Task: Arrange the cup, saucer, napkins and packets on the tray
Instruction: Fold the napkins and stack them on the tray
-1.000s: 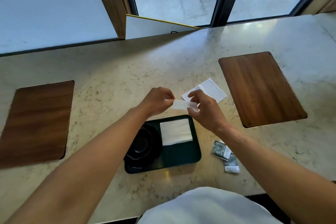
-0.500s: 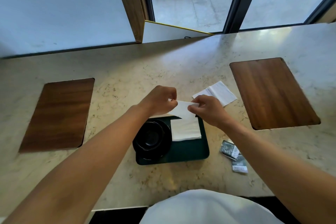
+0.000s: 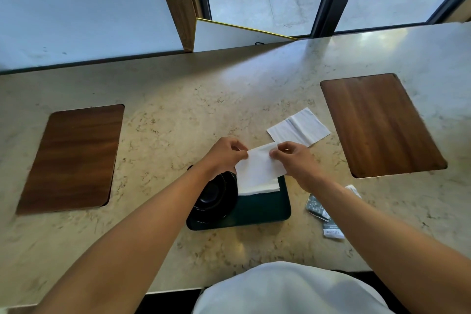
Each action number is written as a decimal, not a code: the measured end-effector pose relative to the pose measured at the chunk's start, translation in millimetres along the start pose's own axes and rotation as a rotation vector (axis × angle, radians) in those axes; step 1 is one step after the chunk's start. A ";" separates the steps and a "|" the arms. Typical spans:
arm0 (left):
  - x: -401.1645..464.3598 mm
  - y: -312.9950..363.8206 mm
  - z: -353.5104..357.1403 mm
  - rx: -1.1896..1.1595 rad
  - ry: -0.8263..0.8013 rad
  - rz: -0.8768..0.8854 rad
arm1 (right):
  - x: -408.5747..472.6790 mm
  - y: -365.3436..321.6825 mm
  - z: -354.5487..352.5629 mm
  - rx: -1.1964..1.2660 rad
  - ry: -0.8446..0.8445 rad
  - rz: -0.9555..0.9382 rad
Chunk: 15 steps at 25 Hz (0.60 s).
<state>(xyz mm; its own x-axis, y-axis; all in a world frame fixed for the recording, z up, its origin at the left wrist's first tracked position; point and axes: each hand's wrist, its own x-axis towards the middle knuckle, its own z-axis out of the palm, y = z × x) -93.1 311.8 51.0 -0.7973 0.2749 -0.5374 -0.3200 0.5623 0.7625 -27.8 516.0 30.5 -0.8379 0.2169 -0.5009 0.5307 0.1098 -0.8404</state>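
Note:
A dark green tray (image 3: pixel 265 209) lies on the marble counter in front of me. On its left part stands a black cup on a black saucer (image 3: pixel 216 199), partly hidden by my left forearm. A folded white napkin (image 3: pixel 257 187) lies on the tray's right part. Just above it I hold a second white napkin (image 3: pixel 260 163): my left hand (image 3: pixel 224 155) pinches its far left corner and my right hand (image 3: pixel 293 160) pinches its far right corner. Another white napkin (image 3: pixel 299 127) lies on the counter beyond. Dark packets (image 3: pixel 322 211) lie right of the tray.
Two wooden inlays are set into the counter, one at the left (image 3: pixel 68 158) and one at the right (image 3: pixel 379 122). Glass panes and a wooden post (image 3: pixel 175 0) stand behind the counter's far edge. My white shirt fills the bottom of the view.
The napkin between my hands has opened from a narrow strip into a wider sheet and now hangs over the napkin on the tray. Both hands stayed above the tray's far edge.

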 end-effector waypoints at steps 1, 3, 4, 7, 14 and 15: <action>3.3 -1.7 3.2 0.050 -0.007 0.011 | 3.2 3.5 0.5 -0.036 0.015 0.020; 10.5 -5.4 10.0 0.197 -0.014 0.045 | 8.5 12.4 2.7 -0.105 0.035 0.057; 14.3 -7.3 13.5 0.273 -0.023 0.057 | 10.3 16.5 4.1 -0.134 0.048 0.075; 24.6 -12.4 21.9 0.456 -0.053 0.067 | 15.6 26.7 7.2 -0.243 0.076 0.116; 38.7 -18.2 28.6 0.758 -0.123 0.112 | 24.6 34.7 11.7 -0.486 0.075 0.099; 40.6 -18.2 27.6 0.813 -0.136 0.133 | 25.0 34.5 12.0 -0.537 0.076 0.074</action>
<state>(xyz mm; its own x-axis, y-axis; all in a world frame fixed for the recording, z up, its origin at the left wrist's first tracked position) -105.5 334.3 5.3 -0.7172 0.4407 -0.5399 0.2828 0.8920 0.3526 -31.9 513.5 -13.5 -0.7949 0.3103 -0.5214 0.5950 0.5672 -0.5695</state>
